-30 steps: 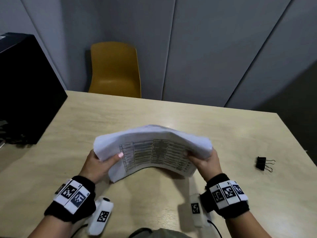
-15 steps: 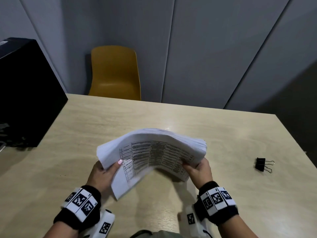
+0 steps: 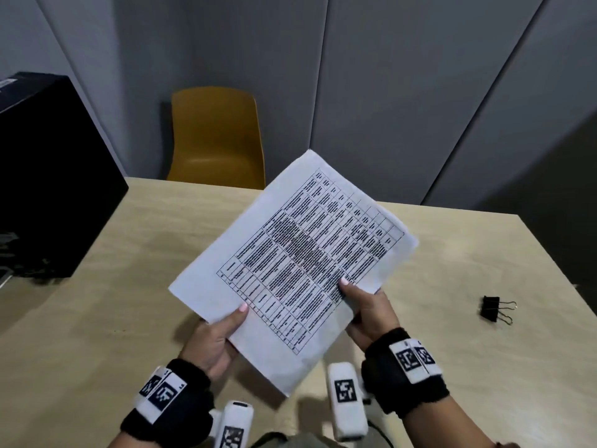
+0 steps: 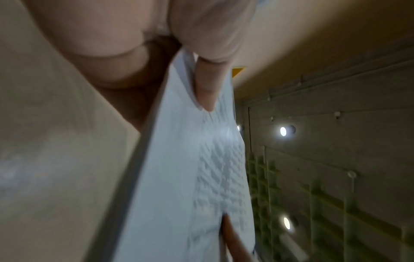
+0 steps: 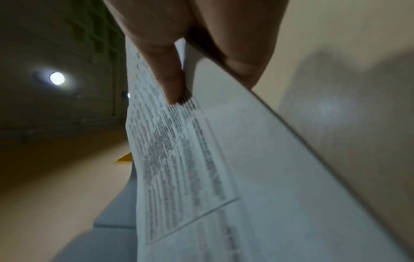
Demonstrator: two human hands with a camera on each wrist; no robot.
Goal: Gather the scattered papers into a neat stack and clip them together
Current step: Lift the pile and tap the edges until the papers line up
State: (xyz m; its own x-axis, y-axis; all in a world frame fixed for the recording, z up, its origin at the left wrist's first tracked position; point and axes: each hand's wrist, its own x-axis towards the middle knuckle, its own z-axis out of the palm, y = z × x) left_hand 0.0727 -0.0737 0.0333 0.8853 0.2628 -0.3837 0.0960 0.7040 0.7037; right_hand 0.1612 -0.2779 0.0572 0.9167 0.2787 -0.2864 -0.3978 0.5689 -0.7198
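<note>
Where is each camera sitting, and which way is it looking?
Head: worn on the head, looking forward and down at the table, binder clip and yellow chair; both hands and wrist bands show.
Left wrist: on the left wrist, looking along the left hand; its thumb presses the paper stack.
Right wrist: on the right wrist, looking along the right hand, which pinches the same stack.
Shared: all three show the paper stack, and each wrist view shows a grip also seen from the head.

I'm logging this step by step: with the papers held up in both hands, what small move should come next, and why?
Probably lower the stack of papers and tap its edge on the table: both the left hand and right hand hold it aloft, tilted, while the binder clip lies unused.
</note>
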